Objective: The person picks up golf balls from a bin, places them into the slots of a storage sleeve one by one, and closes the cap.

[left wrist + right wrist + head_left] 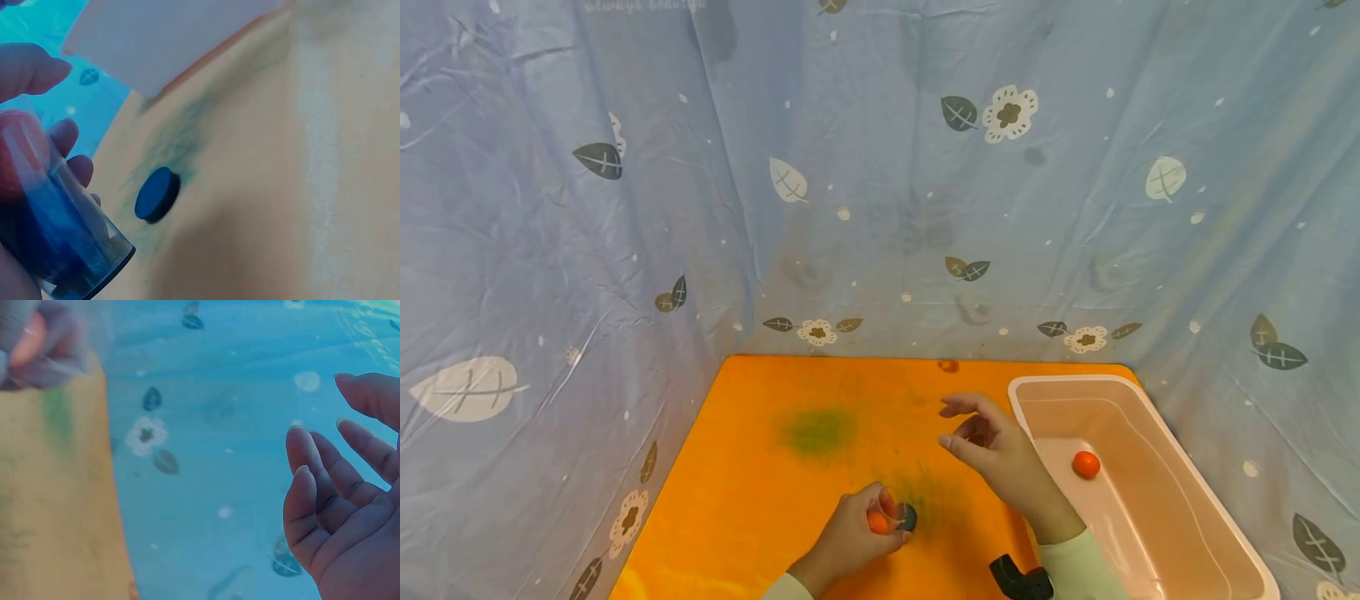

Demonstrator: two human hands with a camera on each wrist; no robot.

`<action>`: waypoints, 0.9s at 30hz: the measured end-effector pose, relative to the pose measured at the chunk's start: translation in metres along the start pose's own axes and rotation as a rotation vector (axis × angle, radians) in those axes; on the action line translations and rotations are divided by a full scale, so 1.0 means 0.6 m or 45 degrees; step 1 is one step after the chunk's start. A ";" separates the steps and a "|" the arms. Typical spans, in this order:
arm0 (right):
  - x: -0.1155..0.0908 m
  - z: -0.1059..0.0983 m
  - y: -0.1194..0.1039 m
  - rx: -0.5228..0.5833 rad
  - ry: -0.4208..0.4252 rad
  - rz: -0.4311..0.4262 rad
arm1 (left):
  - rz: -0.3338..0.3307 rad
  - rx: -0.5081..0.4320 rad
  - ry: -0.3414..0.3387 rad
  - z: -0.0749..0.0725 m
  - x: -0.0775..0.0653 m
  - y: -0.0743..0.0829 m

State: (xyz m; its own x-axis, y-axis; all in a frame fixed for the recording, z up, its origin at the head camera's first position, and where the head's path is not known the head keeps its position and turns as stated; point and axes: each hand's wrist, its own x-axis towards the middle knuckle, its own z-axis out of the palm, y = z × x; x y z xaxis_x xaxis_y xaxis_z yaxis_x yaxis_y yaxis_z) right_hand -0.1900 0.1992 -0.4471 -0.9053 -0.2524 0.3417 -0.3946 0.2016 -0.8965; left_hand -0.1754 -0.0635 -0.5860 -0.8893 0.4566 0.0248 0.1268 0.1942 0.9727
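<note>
In the head view, my left hand (863, 532) grips a clear, tapered plastic container (94, 215), tilted, low over the orange tabletop. Inside it shows a round orange ball (877, 522); the left wrist view also shows dark blue in the lower part, and I cannot tell what that is. A dark round disc (157, 195) lies flat on the tabletop just beyond the container. My right hand (992, 446) hovers to the right and farther back, its fingers loosely bent and spread, with nothing between them. In the right wrist view its palm (356, 550) shows bare.
A pale pink tub (1180, 492) stands along the right side, with one orange ball (1086, 464) in it. Black wrist gear (1022, 579) is by my right sleeve. Green smudges mark the orange tabletop (760, 500). A blue patterned curtain (880, 167) surrounds its back and sides.
</note>
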 end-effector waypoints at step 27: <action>0.038 -0.222 0.058 -0.156 0.353 0.229 | -0.070 -0.055 0.021 -0.007 0.000 0.000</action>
State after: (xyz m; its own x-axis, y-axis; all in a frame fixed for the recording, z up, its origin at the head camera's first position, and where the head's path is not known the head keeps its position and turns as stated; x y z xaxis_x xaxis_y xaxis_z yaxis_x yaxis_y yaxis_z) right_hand -0.2453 0.3264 -0.4328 -0.9637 0.0608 0.2601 -0.2257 0.3355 -0.9146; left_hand -0.1770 -0.0672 -0.5849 -0.9016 0.4318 -0.0257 0.0585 0.1807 0.9818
